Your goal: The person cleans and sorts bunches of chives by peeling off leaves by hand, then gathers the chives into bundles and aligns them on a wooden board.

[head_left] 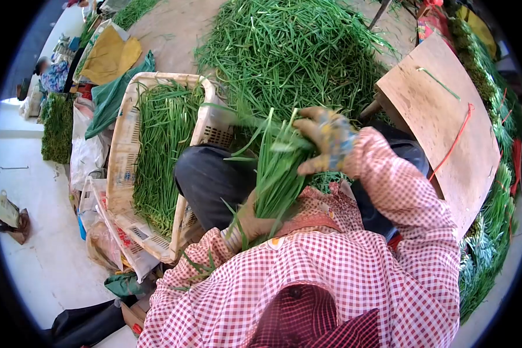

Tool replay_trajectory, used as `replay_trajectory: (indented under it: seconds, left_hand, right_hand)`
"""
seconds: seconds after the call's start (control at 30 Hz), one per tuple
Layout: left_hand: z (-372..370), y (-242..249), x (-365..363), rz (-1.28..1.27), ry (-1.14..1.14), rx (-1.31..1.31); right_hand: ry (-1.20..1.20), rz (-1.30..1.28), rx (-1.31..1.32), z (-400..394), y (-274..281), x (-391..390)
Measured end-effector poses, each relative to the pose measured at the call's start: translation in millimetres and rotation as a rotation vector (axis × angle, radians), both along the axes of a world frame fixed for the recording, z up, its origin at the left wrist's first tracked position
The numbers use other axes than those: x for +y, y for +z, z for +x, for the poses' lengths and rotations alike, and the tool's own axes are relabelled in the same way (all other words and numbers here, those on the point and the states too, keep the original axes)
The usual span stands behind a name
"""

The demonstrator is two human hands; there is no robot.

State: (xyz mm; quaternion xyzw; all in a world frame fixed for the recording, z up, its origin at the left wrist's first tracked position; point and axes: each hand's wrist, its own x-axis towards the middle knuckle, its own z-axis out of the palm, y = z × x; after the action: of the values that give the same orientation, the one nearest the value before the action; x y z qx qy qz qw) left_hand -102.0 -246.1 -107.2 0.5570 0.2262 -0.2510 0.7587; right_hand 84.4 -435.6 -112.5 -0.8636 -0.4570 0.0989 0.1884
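My left hand (pixel 254 221) is wrapped round the lower part of a bunch of garlic chives (pixel 279 174), held upright over my lap. The pale cut ends of several stalks stick up at its top. Beside that upper end is my right hand (pixel 329 142), in a patterned work glove with bare fingertips. Its fingers are spread and bent toward the stalks, with thumb and forefinger apart. Some loose leaves beside the bunch are smeared by motion. A few leaf scraps (pixel 200 268) cling to my left sleeve.
A large heap of loose chives (pixel 290 52) lies in front of me. At my left stands a pale plastic crate (pixel 117 194) with chives laid lengthwise. To my right, a wooden board (pixel 446 122) carries a red tie (pixel 455 139) and one stalk. Another person (pixel 53 75) is far left.
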Motion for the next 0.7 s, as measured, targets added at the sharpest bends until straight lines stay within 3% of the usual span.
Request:
replay_trajectory:
  seconds: [0.07,0.13,0.17,0.2,0.3,0.4,0.43,0.5,0.53,0.6,0.63,0.7]
  left_hand:
    - [1.7,7.7,-2.5,-0.132,0.077,0.041]
    - [-1.9,-0.5,1.8,0.031,-0.056,-0.009]
    - [-4.0,-1.2,2.2,0.032,-0.05,-0.002]
    - [-4.8,-1.8,2.5,-0.007,-0.029,-0.001]
    - [-5.7,-9.9,1.6,-0.061,-0.024,0.041]
    - [-8.3,-11.2,2.3,0.0,-0.035,0.043]
    - [-9.3,-14.5,4.8,-0.004,-0.026,0.049]
    - [-10.9,-24.3,9.4,0.073,-0.163,0.011]
    - [-12.1,-23.5,9.4,0.067,-0.15,0.017]
    - [-13.6,-20.0,7.7,0.016,-0.087,0.042]
    - [-16.5,-21.0,9.5,0.009,-0.072,0.045]
    - [-22.6,-25.0,15.6,0.162,-0.202,-0.015]
  right_hand:
    - [0.163,0.024,0.038,1.3,-20.0,14.9]
    - [0.189,-0.014,0.242,3.3,-28.6,21.7]
    - [0.218,0.166,0.335,6.2,-42.7,21.3]
    - [0.254,0.275,0.249,9.1,-60.3,23.7]
    - [0.147,0.135,0.367,3.8,-60.9,32.1]
    - [-0.043,-0.056,0.735,6.0,-110.7,46.8]
    - [0.027,-0.013,0.634,7.2,-108.4,55.5]
    - [0.149,-0.257,0.377,17.1,-99.2,47.8]
    - [0.111,-0.254,0.371,24.3,-96.7,45.0]
    - [-0.106,-0.389,0.628,41.8,-131.1,51.9]
    - [-0.218,-0.438,0.677,49.0,-109.8,52.4]
    - [-0.374,-0.511,0.545,69.7,-98.9,49.1]
